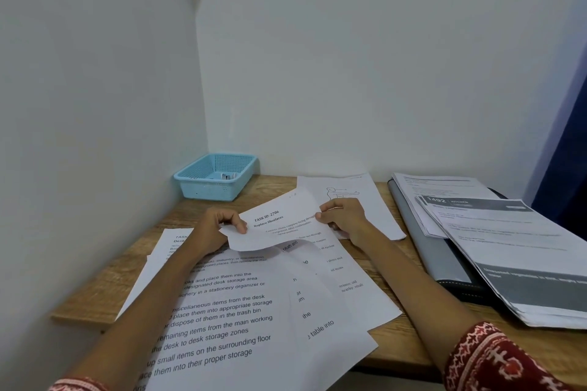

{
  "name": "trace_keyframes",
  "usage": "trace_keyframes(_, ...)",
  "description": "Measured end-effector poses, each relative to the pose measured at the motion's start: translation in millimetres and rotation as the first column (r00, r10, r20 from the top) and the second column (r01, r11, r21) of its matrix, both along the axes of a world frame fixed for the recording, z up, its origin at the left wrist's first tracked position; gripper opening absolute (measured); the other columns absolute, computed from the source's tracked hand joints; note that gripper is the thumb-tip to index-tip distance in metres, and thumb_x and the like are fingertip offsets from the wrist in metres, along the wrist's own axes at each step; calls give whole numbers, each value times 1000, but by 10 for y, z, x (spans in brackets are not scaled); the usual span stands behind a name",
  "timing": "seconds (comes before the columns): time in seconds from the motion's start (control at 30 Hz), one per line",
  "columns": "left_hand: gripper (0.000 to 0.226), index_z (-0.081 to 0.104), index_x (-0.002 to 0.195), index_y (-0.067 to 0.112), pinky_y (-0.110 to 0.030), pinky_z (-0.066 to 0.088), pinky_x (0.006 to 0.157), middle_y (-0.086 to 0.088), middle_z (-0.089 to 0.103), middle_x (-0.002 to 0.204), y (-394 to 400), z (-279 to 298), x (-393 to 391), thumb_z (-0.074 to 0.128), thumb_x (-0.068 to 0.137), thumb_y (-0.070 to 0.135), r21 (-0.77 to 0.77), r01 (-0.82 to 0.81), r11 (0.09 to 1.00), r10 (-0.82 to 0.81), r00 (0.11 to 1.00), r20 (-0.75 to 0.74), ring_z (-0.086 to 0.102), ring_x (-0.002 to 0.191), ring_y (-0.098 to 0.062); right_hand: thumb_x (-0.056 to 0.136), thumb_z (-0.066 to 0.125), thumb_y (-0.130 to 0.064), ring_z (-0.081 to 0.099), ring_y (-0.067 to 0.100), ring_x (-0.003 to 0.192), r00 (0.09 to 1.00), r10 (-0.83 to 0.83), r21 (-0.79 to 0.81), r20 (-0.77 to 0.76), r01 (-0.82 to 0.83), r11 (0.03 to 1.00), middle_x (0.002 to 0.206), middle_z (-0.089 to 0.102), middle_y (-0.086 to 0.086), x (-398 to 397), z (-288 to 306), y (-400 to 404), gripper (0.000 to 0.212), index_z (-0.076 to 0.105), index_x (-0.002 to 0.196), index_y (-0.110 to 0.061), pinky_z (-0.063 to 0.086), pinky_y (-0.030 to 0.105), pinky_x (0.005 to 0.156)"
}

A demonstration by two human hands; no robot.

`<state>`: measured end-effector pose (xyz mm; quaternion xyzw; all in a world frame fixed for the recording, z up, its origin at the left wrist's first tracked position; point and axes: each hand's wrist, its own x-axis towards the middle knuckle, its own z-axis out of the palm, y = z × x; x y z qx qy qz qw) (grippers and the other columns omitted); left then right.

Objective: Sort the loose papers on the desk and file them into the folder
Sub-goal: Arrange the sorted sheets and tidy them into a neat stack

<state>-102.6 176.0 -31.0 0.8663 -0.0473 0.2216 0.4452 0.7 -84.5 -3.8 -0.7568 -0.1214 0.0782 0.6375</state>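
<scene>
Both hands hold a small printed sheet (279, 222) headed "Replace Shoelaces" just above the desk. My left hand (216, 225) pinches its left edge and my right hand (343, 216) pinches its right edge; the sheet's lower edge curls up. Under it lie several loose printed papers (238, 311) overlapping across the wooden desk (104, 289). Another sheet with a line drawing (359, 194) lies behind my right hand. At the right a grey folder (425, 247) lies flat, with a stack of printed pages (508, 247) resting on top of it.
A light blue plastic basket (216, 176) sits in the back left corner against the walls, with small items inside. White walls close off the desk at the left and back. A dark blue curtain (568, 168) hangs at the far right.
</scene>
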Motion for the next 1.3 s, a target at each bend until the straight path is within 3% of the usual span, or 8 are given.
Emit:
trace_keyframes(0.3,62,69,50,35,-10,48,67,17,70,70,23,-29,23,67,64,-25,-13,10,1000,-10,1000,17,66,75,4,75,74,4,52,9,53,998,28,28,57,-30,999,65,62,4,4,1,26,15,65,71,-8,39,13,42)
trace_keyframes(0.5,65,68,49,39,-30,46,87,-9,55,118,22,-17,1,71,61,-25,-58,25,998,-21,997,75,60,95,-19,72,75,-8,56,25,100,796,605,-48,-24,-605,794,103,72,5,-15,49,-41,4,72,75,-9,38,35,89)
trace_keyframes(0.67,68,67,43,34,-7,46,67,-5,65,94,-36,-10,2,64,62,-30,-71,19,997,-15,998,54,62,82,-4,70,71,-6,62,19,102,723,684,-83,-96,-691,718,105,72,7,-89,51,-1,5,75,71,-9,34,42,100)
trace_keyframes(0.8,67,67,44,36,-6,45,69,-8,66,96,-13,-26,22,66,63,-28,-69,28,997,-24,998,51,62,81,6,73,72,-8,64,15,86,736,671,-83,-89,-677,731,95,74,5,-100,84,-23,8,77,77,-13,45,31,83)
trace_keyframes(0.97,68,68,48,41,-16,46,77,-15,63,114,0,-29,24,69,61,-26,-38,29,999,-27,998,61,60,95,-20,94,52,-3,57,-2,50,881,472,-85,17,-470,879,96,67,7,-225,155,18,18,63,108,-8,37,11,40)
trace_keyframes(1.1,65,68,50,40,-30,41,92,-7,49,131,3,-4,-1,68,64,-25,-45,18,999,-14,997,80,55,110,-20,87,62,-5,64,17,85,782,623,-143,-8,-618,773,110,67,4,-205,140,32,24,73,100,-21,50,23,74)
trace_keyframes(1.17,64,71,56,38,-30,43,89,0,60,119,16,-18,8,66,66,-24,-45,-1,999,4,997,74,58,105,-15,84,65,-2,61,10,109,724,689,-186,-17,-680,710,109,70,-6,-251,173,62,24,76,91,-21,43,18,96)
trace_keyframes(1.3,59,72,53,30,-15,50,65,20,69,67,8,-22,-21,64,66,-26,-42,-35,999,35,999,10,65,70,4,84,70,-15,62,2,88,874,461,-229,154,-422,877,93,71,-9,-196,154,162,6,73,85,-20,44,17,72)
